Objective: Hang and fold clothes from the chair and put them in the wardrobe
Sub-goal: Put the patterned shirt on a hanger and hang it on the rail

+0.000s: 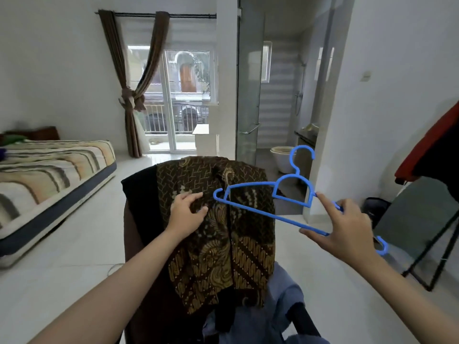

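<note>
Soft window (186,95) daylight, perhaps slight blur

- The chair (139,244) is almost wholly covered by the batik shirt (223,232) and other draped clothes
- The blue hanger (260,212) passes behind the right hand (347,232)
- A red and black garment (432,155) is cut by the right edge
- Bed (49,182) cut by the left edge

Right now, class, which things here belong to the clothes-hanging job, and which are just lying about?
Job: blue hanger in right hand; batik shirt under left hand; black garment; light blue garment.
Lying about: mattress; curtain; folding stand.
</note>
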A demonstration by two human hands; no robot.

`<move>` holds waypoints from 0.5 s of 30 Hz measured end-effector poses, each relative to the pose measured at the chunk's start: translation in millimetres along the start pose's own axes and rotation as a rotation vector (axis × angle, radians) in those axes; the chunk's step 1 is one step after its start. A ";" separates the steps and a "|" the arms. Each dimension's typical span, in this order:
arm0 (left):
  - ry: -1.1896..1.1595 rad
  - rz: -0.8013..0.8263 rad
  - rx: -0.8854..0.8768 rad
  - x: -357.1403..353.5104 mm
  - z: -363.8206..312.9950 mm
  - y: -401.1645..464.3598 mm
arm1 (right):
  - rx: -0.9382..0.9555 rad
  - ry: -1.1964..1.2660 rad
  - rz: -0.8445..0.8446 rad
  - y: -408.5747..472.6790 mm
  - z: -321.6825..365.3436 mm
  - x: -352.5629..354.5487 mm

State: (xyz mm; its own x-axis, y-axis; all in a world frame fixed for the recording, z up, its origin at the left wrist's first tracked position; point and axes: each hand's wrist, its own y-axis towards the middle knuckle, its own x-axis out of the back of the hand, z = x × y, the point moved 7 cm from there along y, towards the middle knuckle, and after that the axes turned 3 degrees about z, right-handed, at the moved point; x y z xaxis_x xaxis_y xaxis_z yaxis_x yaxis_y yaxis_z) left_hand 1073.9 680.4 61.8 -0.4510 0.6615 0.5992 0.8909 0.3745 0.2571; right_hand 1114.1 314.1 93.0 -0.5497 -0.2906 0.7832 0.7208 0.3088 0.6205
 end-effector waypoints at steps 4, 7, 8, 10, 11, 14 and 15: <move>0.289 -0.042 0.116 -12.3 9.6 39.2 | -0.015 0.071 -0.011 17.7 -20.3 -29.7; 0.343 -0.047 0.225 -19.2 23.5 60.2 | -0.011 0.101 -0.019 18.5 -29.9 -45.3; 0.312 -0.070 0.224 -21.1 26.7 64.1 | -0.009 0.103 -0.020 18.0 -32.1 -49.4; 0.220 -0.161 0.174 -22.1 28.7 65.4 | -0.009 0.123 -0.024 16.4 -36.3 -56.4; 0.181 -0.208 0.145 -21.0 28.5 63.5 | -0.015 0.144 -0.025 15.8 -38.0 -58.8; 0.166 -0.272 0.084 -17.8 29.7 52.5 | -0.036 0.211 -0.004 17.1 -37.4 -63.8; 0.177 -0.268 0.069 -17.2 30.9 48.0 | -0.041 0.225 0.003 18.8 -35.5 -65.3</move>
State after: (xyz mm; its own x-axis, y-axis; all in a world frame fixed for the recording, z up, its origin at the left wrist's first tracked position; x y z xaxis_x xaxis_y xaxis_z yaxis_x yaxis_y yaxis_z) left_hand 1122.7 707.0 40.4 -0.6473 0.4127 0.6409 0.7331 0.5674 0.3750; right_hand 1178.6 306.8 52.1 -0.4428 -0.4863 0.7533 0.7412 0.2742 0.6127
